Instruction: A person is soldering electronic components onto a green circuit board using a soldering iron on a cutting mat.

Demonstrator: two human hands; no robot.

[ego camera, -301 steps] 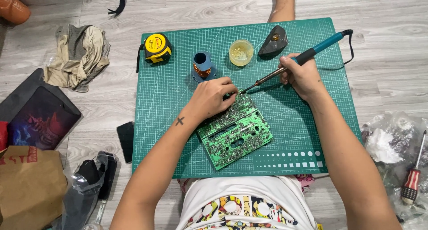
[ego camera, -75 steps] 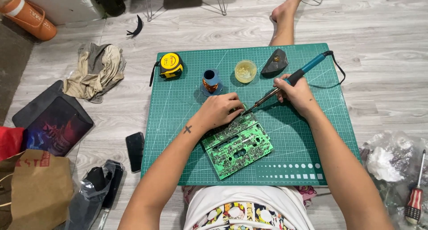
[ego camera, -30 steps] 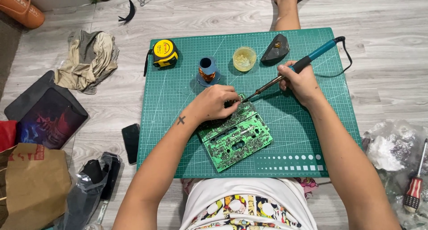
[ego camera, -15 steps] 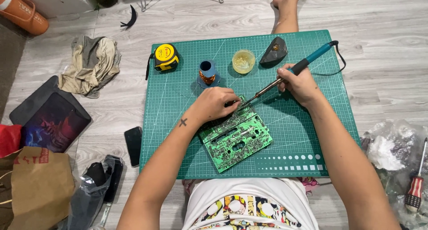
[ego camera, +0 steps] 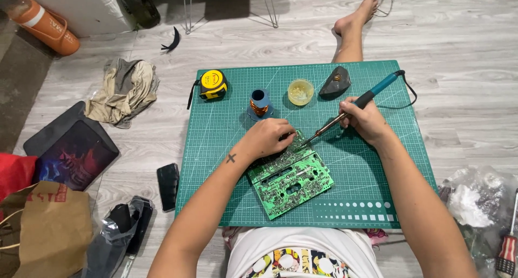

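Observation:
A green circuit board lies on a green cutting mat in front of me. My left hand rests on the board's far edge, fingers curled; whether they pinch solder wire I cannot tell. My right hand grips a soldering iron with a blue handle, its tip pointing down-left to the board's far edge near my left fingers. The iron's black cord runs off the mat's right side.
On the mat's far side stand a yellow tape measure, a solder spool, a small round tin and a dark stand. Left on the floor: phone, cloth, paper bag. Right: plastic bag, screwdriver.
Both hands stay at the board's far edge with the iron tip on it. Only the camera view has shifted slightly.

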